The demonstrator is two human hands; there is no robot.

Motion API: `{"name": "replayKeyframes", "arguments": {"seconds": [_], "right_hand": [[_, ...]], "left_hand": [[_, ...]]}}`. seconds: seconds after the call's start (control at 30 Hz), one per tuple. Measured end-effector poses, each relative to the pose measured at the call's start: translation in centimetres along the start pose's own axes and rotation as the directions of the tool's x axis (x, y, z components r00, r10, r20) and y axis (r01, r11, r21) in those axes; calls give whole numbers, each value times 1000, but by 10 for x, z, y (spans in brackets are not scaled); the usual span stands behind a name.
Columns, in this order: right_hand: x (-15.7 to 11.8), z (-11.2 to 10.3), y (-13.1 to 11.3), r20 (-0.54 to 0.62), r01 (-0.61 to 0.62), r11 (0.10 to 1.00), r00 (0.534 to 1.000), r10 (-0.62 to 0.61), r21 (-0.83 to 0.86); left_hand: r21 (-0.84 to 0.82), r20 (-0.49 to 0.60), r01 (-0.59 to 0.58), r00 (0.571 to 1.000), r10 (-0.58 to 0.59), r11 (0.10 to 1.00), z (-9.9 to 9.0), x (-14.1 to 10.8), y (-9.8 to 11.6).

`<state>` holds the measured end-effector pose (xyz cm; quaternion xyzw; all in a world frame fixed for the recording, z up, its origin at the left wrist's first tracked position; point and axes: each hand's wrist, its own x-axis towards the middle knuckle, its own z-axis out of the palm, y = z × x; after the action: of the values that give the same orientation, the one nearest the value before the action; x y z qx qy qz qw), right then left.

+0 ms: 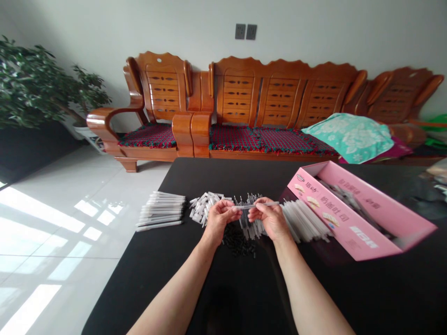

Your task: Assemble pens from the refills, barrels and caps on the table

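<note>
My left hand (219, 217) and my right hand (268, 217) meet over the black table (223, 298). Between their fingertips lies a slim grey-clear pen barrel (260, 204), with the right hand pinching its length and the left pinching its near end. A heap of white pen parts (204, 208) sits just beyond my left hand. Thin clear pen tubes (249, 221) stand bunched behind the hands, partly hidden by them. Small black pen pieces (239, 240) lie in a pile below them. Long white tubes (303, 221) spread to the right.
A neat stack of white pens (161, 210) lies at the table's left edge. A pink cardboard box (345, 216) holding grey items stands open on the right. Beyond the table are a wooden bench with woven cushions, a teal pillow, a potted plant and a tiled floor.
</note>
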<state>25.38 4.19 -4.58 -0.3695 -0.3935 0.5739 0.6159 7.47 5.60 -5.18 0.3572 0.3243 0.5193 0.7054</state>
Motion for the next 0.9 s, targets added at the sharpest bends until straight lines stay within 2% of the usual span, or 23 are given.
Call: {"name": "replayKeyframes", "arguments": {"seconds": [0.27, 0.43, 0.63, 0.9], "right_hand": [[-1, -3, 1, 10, -12, 1000, 1000, 12, -16], [0, -3, 0, 5, -39, 999, 999, 39, -19], [1, -2, 1, -55, -82, 997, 995, 83, 12], [2, -5, 6, -100, -148, 985, 983, 156, 85]], "left_hand": [[228, 67, 41, 996, -58, 973, 3, -4, 3], [294, 79, 25, 996, -50, 955, 5, -5, 2], [389, 94, -108, 993, 78, 915, 9, -6, -7], [627, 102, -258, 963, 250, 735, 17, -16, -7]]}}
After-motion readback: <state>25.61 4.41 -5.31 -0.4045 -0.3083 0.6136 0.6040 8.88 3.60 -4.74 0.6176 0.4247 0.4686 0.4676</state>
